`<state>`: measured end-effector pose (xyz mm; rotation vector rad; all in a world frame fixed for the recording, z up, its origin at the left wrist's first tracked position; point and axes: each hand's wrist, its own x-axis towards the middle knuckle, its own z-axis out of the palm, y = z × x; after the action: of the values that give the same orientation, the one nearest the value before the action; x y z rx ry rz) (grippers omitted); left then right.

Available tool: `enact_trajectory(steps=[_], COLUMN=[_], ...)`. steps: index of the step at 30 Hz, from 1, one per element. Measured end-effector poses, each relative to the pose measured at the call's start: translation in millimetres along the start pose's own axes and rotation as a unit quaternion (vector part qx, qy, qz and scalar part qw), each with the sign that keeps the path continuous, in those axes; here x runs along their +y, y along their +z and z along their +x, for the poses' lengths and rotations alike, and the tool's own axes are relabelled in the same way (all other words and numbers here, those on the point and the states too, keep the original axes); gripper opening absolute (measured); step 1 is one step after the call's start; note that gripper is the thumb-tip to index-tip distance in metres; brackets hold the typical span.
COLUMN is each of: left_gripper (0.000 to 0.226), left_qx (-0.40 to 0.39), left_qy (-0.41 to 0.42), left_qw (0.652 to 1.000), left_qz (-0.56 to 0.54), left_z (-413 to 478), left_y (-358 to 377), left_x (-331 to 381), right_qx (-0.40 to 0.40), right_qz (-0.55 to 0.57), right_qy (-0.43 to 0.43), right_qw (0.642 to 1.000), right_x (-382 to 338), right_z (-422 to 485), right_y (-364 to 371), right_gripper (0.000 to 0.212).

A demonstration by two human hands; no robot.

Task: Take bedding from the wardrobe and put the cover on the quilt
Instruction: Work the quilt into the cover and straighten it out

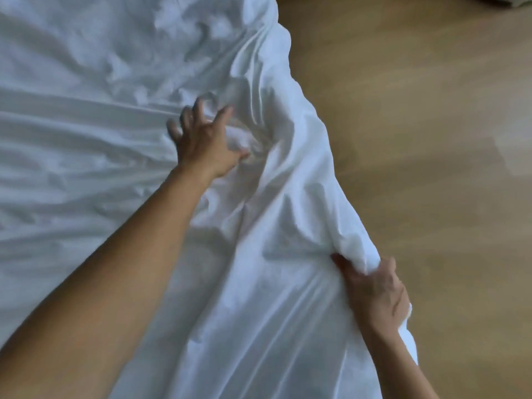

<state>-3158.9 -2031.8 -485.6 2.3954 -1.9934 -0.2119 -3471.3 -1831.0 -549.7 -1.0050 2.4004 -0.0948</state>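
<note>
So the white cover (86, 139) takes up the whole left and middle of the view, rumpled all over, with its wavy right edge running from the top down to the bottom right. The right hand (374, 289) is on that edge low down, fingers curled tight round a puffy bunched lump of it, so the cloth sits inside the fist and long taut folds run from there toward the bottom. The left hand (201, 142) is further up, near the middle and just in from the same edge, lying on top of the cover. Its fingers (198, 106) are spread and bent, and its thumb (240, 153) sits where a bunch of creases come together. It's blurred (motion, I guess), so I honestly can't tell if it has any cloth pinched or is only pressing down. I can't make out what's inside the cover either. The left forearm (129, 254) crosses up from the bottom left corner and hides a good strip of cloth. Right of the cover is bare light wood floor (417, 139), and a pale blurry thing (501, 1) pokes in at the top right corner. No idea whether there's a bed under the cover.
</note>
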Motion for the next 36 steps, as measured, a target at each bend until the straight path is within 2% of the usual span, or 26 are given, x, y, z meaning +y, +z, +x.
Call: enact_trajectory(steps=[1, 2, 3, 4, 5, 6, 7, 8, 9, 10, 12, 13, 14, 17, 19, 21, 23, 24, 26, 27, 29, 31, 32, 34, 36], left_gripper=[0.108, 0.12, 0.122, 0.115, 0.104, 0.091, 0.079, 0.07, 0.066, 0.064, 0.067, 0.073, 0.083, 0.098, 0.088, 0.066, 0.049, 0.049, 0.062, 0.075, 0.094, 0.093, 0.093, 0.097, 0.103], left_qx=[-0.133, -0.248, -0.307, -0.318, -0.301, -0.26, -0.204, -0.149, -0.107, -0.075, -0.045, -0.038, -0.042, -0.135, -0.17, -0.181, -0.128, -0.101, -0.109, -0.148, -0.178, -0.144, -0.132, -0.138, -0.157], left_qy=[-0.053, -0.081, -0.075, -0.069, -0.062, -0.053, -0.047, -0.045, -0.047, -0.037, 0.029, 0.069, 0.075, 0.028, 0.015, 0.053, 0.087, 0.087, 0.06, 0.033, -0.07, -0.196, -0.232, -0.245, -0.209], left_qw=[0.99, 0.965, 0.949, 0.945, 0.951, 0.963, 0.976, 0.985, 0.99, 0.994, 0.998, 0.996, 0.996, 0.99, 0.985, 0.979, 0.982, 0.985, 0.992, 0.988, 0.98, 0.97, 0.964, 0.959, 0.965], left_qz=[0.01, 0.013, 0.023, 0.011, -0.011, -0.04, -0.063, -0.079, -0.08, -0.068, -0.044, -0.03, -0.01, 0.029, -0.018, -0.073, -0.112, -0.106, -0.034, 0.012, 0.052, 0.026, 0.006, -0.018, -0.018], left_z=[-5, -16, -26, -28, -23, -18, -9, -8, -16, -35, -116, -168, -213, -257, -232, -213, -239, -268, -345, -383, -442, -466, -471, -490, -525], left_y=[8, 24, 45, 57, 65, 67, 65, 65, 65, 68, 88, 104, 113, 128, 112, 88, 66, 62, 69, 78, 95, 104, 107, 114, 126], left_x=[-5, -7, -3, 1, 3, 5, 7, 4, 3, 3, 4, -2, -11, -35, -23, -17, -37, -56, -112, -147, -221, -279, -298, -310, -295], right_qx=[-0.031, -0.081, -0.119, -0.126, -0.088, -0.013, 0.068, 0.11, 0.089, 0.012, -0.118, -0.122, -0.114, -0.119, -0.111, -0.067, -0.002, -0.004, -0.071, -0.096, -0.077, -0.033, -0.027, -0.026, -0.038], right_qz=[-0.005, -0.017, -0.03, -0.037, -0.031, -0.01, 0.015, 0.027, -0.004, -0.059, -0.161, -0.171, -0.17, -0.227, -0.256, -0.208, -0.142, -0.129, -0.191, -0.244, -0.281, -0.265, -0.263, -0.251, -0.222], right_qy=[0.015, 0.037, 0.061, 0.077, 0.069, 0.011, -0.09, -0.201, -0.293, -0.337, -0.328, -0.316, -0.308, -0.302, -0.269, -0.268, -0.343, -0.382, -0.409, -0.395, -0.355, -0.323, -0.303, -0.252, -0.208], right_qw=[0.999, 0.996, 0.991, 0.988, 0.993, 1.0, 0.993, 0.973, 0.952, 0.939, 0.923, 0.925, 0.929, 0.918, 0.922, 0.938, 0.929, 0.915, 0.889, 0.881, 0.888, 0.908, 0.916, 0.934, 0.952], right_x=[7, 12, 13, 8, 0, -11, -25, -35, -37, -35, -18, -8, -4, -11, -19, -24, -16, -5, 31, 51, 81, 94, 97, 101, 98], right_z=[-8, -14, -16, -16, -17, -23, -31, -45, -61, -74, -89, -86, -82, -83, -92, -120, -175, -208, -260, -271, -274, -269, -272, -287, -327], right_y=[-2, -2, -1, 2, 2, 3, 4, 11, 24, 40, 72, 86, 97, 106, 94, 86, 91, 100, 123, 133, 143, 149, 152, 161, 180], right_gripper=[0.075, 0.071, 0.073, 0.079, 0.085, 0.087, 0.084, 0.08, 0.083, 0.093, 0.116, 0.123, 0.125, 0.119, 0.108, 0.088, 0.079, 0.08, 0.094, 0.102, 0.112, 0.116, 0.117, 0.115, 0.111])
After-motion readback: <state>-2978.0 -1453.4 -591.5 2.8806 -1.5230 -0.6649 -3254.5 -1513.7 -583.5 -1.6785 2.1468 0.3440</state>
